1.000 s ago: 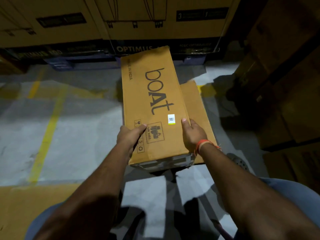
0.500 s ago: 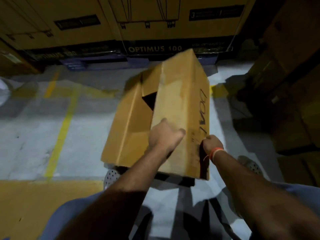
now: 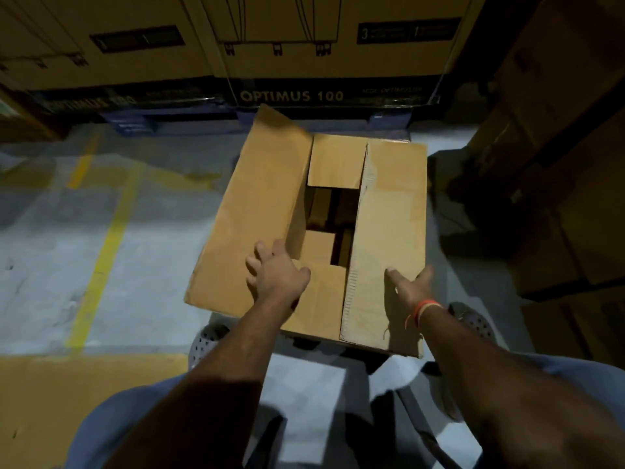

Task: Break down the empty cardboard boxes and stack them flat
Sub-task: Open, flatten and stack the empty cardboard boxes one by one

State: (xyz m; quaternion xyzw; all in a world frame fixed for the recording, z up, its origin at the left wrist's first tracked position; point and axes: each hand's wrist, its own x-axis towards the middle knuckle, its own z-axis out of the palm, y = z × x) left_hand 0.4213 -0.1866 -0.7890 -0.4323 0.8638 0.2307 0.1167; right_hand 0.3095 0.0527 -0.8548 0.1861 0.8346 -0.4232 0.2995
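Note:
A brown cardboard box [image 3: 257, 211] sits on the grey floor in front of me, its flapped side facing up. The two long flaps lie partly open, and a dark gap in the middle shows the inside and two short inner flaps. My left hand [image 3: 275, 274] rests with spread fingers on the near end of the left flap. My right hand [image 3: 411, 284], with an orange band at the wrist, presses flat on the near end of the right flap [image 3: 389, 238].
Large printed cartons [image 3: 321, 45] marked "OPTIMUS 100" stand on a blue pallet [image 3: 176, 118] behind the box. More dark cartons [image 3: 558, 164] rise at the right. A flat cardboard sheet [image 3: 67, 394] lies at the lower left. Yellow lines [image 3: 101, 262] cross the floor. My shoes flank the box's near edge.
The box has been rolled over: one second ago its printed "boat" side faced up, now its flapped side does. Both hands have shifted from gripping its edges to lying on the flaps.

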